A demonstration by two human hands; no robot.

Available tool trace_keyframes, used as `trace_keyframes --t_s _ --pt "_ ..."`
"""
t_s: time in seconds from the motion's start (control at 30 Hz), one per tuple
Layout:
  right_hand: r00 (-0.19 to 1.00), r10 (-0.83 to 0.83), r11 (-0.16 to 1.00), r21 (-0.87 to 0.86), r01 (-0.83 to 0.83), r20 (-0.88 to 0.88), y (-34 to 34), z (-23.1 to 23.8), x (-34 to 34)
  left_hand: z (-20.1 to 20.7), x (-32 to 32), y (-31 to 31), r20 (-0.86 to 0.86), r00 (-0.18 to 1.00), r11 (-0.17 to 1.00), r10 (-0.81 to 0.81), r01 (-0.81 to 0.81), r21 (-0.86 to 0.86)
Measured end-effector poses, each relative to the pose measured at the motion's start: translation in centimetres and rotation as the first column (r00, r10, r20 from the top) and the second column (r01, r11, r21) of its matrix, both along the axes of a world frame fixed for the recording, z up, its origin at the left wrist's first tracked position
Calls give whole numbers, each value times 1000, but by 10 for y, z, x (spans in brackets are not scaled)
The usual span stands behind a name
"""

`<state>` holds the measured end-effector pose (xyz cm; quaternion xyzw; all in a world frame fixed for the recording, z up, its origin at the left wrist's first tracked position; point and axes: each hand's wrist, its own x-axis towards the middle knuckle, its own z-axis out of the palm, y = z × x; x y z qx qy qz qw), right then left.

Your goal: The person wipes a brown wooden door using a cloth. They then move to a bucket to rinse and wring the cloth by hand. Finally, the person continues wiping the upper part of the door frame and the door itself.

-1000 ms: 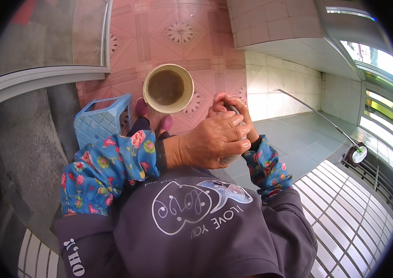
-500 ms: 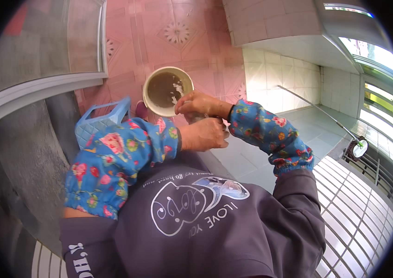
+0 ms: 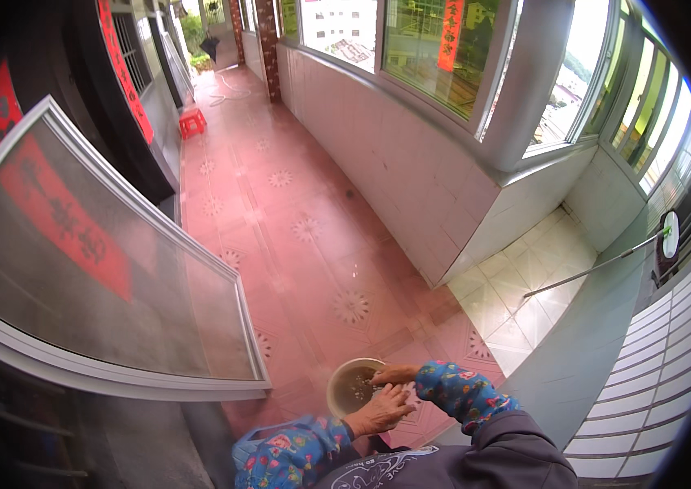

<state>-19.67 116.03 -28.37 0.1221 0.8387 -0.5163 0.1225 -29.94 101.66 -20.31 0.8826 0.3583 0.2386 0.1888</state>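
A pale round bucket (image 3: 332,397) of murky brownish water (image 3: 353,386) stands on the pink tiled floor in front of me, whitish bits showing in it. My right hand (image 3: 395,374) reaches over its right side, fingers bent down and close together; what they may hold is hidden. Just nearer to me, my left hand (image 3: 381,410) is open, palm down, with fingers apart close to the right hand. Blue floral sleeve covers (image 3: 461,394) are on both forearms. Beside the left forearm, part of a light blue plastic stool (image 3: 252,444) shows.
A framed screen door (image 3: 249,326) stands open at left. The tiled corridor wall (image 3: 411,196) runs along the right under windows. A mop (image 3: 598,267) leans at the right. Far down the corridor sits a red stool (image 3: 192,122).
My view has tilted up and shows the corridor; the bucket and hands now sit lower in it. My left hand's fingers have spread from their earlier closed shape.
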Motion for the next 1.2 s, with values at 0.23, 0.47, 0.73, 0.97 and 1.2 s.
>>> trace_keyframes --t_s 0.23,0.47,0.73,0.97,1.2 --pt "810 -429 532 -614 584 399 -8 55 55 -16 -17 -32 145 856 865 497 -474 -166" --pt "701 -713 639 -392 662 23 -73 77 79 -70 -15 -36 277 153 313 949 -317 -895" --pt "187 -968 49 -604 795 167 -78 61 104 -5 8 -24 403 1 396 915 178 -901" --pt "318 -932 81 -760 644 171 -77 101 123 92 51 -21 599 140 585 789 127 -801" --pt "137 -983 182 -651 736 -120 -80 160 123 69 38 -29 559 -30 552 829 212 -807"
